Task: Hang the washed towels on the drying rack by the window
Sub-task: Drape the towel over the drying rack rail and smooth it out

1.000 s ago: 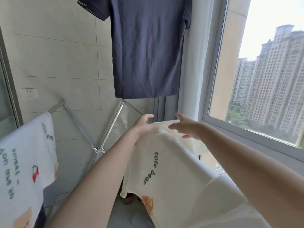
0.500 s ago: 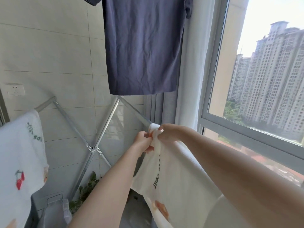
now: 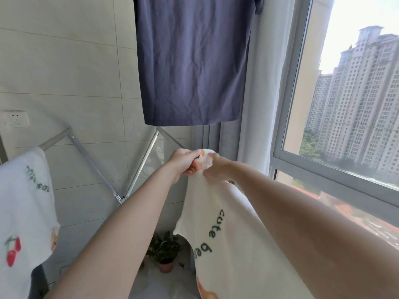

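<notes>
A cream towel with green "cute bear" lettering drapes down on the right side of the metal drying rack. My left hand and my right hand sit close together, both pinching the towel's bunched far top corner at the rack's far end. The rack bar under that towel is hidden by the cloth. A second white towel with a cherry print hangs over the rack's left bar.
A dark blue T-shirt hangs overhead in front of me. A window and a white curtain fill the right. A small potted plant stands on the floor below. A wall socket is at the left.
My hands went from resting open on top of the towel to gripping its far corner together. The towel is pulled up and bunched at that corner, and the view has shifted down and forward.
</notes>
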The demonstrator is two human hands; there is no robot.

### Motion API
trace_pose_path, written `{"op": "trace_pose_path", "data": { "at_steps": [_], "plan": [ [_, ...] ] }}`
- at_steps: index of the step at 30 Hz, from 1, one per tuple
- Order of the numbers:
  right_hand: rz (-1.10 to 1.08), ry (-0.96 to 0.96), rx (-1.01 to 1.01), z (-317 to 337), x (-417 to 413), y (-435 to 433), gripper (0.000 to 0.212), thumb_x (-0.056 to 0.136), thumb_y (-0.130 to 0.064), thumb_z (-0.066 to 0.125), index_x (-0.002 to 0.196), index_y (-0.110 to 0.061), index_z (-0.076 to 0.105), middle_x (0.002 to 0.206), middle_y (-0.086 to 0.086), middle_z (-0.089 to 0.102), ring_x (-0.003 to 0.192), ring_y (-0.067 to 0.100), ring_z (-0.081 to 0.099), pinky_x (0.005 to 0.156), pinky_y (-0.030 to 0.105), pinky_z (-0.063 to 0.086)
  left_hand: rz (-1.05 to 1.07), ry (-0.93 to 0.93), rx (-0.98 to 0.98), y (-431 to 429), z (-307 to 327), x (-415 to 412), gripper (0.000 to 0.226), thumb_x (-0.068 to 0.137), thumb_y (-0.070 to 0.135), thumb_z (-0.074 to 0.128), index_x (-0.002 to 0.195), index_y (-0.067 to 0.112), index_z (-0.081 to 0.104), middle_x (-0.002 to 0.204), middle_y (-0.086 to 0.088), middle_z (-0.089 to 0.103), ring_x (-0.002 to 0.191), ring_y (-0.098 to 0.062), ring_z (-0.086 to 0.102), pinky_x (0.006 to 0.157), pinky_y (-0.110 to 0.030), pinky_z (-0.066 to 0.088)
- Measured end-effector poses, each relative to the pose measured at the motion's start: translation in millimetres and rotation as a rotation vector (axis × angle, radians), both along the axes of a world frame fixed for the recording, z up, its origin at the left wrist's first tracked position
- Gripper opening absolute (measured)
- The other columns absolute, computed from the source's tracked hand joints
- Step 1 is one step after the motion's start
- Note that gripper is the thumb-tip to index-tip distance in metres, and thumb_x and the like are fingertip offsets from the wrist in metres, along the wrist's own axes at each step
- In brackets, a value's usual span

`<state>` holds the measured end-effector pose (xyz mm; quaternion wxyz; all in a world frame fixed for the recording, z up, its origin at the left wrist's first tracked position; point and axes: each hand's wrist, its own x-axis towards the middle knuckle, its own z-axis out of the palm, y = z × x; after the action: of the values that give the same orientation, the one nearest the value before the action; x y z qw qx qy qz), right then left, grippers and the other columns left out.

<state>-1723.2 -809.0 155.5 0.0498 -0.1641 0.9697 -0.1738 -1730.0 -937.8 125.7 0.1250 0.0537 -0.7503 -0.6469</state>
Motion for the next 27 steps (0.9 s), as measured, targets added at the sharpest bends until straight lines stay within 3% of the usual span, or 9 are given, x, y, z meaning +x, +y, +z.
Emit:
{"op": "trace_pose_path", "data": {
  "at_steps": [3,6,9,12,14,16,18,23,27],
  "plan": [
    [-0.052,0.023,-0.22,-6,-21,-1,0.053,0.088,-0.014,0.048,0.137,-0.009,0.03,0.138,0.008,0.039,0.114,0.03,0.047,0.089,0.035,0.041,0.077,-0.001,0.078,-6,-1,-17,0.016,0.089,0.01,0.054,0.103,0.01,0.062,0.088,-0.007,0.07,0.087,-0.026,0.063,0.079,-0.031,0.05],
    [-0.076,0.027,-0.295,-9,-35,-6,0.042,0.092,-0.014,0.042,0.132,-0.002,0.037,0.131,0.013,0.044,0.112,0.032,0.049,0.087,0.036,0.04,0.216,-0.068,-0.122,-12,-17,-23,0.059,0.089,0.016,0.054,0.144,0.022,0.035,0.142,-0.006,0.037,0.123,-0.026,0.047,0.089,-0.031,0.037],
    [-0.071,-0.046,-0.128,-15,-37,-5,0.034,0.094,-0.013,0.038,0.12,0.002,0.054,0.102,0.015,0.054,0.096,0.031,0.056,0.077,0.033,0.041,0.204,-0.017,-0.084,-4,-31,-28,0.029,0.09,0.014,0.053,0.117,0.018,0.06,0.121,-0.007,0.058,0.108,-0.027,0.056,0.083,-0.03,0.042],
    [0.004,-0.109,-0.108,-16,-37,-2,0.034,0.096,-0.011,0.042,0.125,0.0,0.056,0.108,0.018,0.058,0.096,0.032,0.059,0.083,0.039,0.047,0.14,0.042,-0.059,9,-43,-28,0.011,0.092,0.022,0.054,0.086,0.02,0.063,0.09,-0.005,0.056,0.084,-0.021,0.051,0.076,-0.029,0.043],
    [0.007,-0.142,-0.122,-14,-33,3,0.037,0.096,-0.017,0.044,0.129,-0.004,0.056,0.122,0.018,0.062,0.112,0.038,0.062,0.088,0.04,0.051,0.068,0.027,-0.102,16,-45,-27,0.015,0.091,0.031,0.057,0.099,0.02,0.062,0.105,-0.004,0.054,0.096,-0.02,0.053,0.083,-0.027,0.041],
    [-0.026,-0.205,-0.103,-9,-28,8,0.038,0.089,-0.025,0.045,0.121,-0.011,0.061,0.117,0.009,0.067,0.104,0.03,0.068,0.089,0.034,0.055,-0.029,-0.029,-0.098,20,-46,-28,0.056,0.088,0.036,0.062,0.136,0.014,0.042,0.132,-0.008,0.049,0.117,-0.022,0.052,0.096,-0.03,0.042],
    [-0.041,-0.237,-0.039,-2,-25,14,0.034,0.084,-0.029,0.047,0.111,-0.015,0.063,0.104,0.005,0.07,0.093,0.02,0.071,0.085,0.035,0.059,-0.071,-0.06,-0.072,23,-45,-29,0.077,0.084,0.035,0.064,0.144,0.01,0.022,0.143,-0.013,0.042,0.124,-0.024,0.05,0.1,-0.032,0.041],
    [-0.03,-0.384,0.167,15,-2,23,0.04,0.085,-0.029,0.06,0.12,-0.011,0.056,0.11,0.01,0.064,0.095,0.028,0.069,0.081,0.039,0.059,0.054,-0.08,-0.146,29,-42,-30,0.063,0.097,0.023,0.036,0.152,0.01,0.008,0.158,-0.01,0.019,0.139,-0.027,0.032,0.114,-0.037,0.028],
    [-0.022,-0.462,0.252,24,22,31,0.043,0.092,-0.008,0.052,0.135,-0.004,0.048,0.127,0.021,0.057,0.106,0.037,0.064,0.085,0.044,0.056,0.178,-0.099,-0.193,40,-41,-23,0.057,0.096,0.026,0.037,0.149,0.012,0.022,0.153,-0.013,0.024,0.136,-0.032,0.034,0.112,-0.04,0.031]
  ]
}}
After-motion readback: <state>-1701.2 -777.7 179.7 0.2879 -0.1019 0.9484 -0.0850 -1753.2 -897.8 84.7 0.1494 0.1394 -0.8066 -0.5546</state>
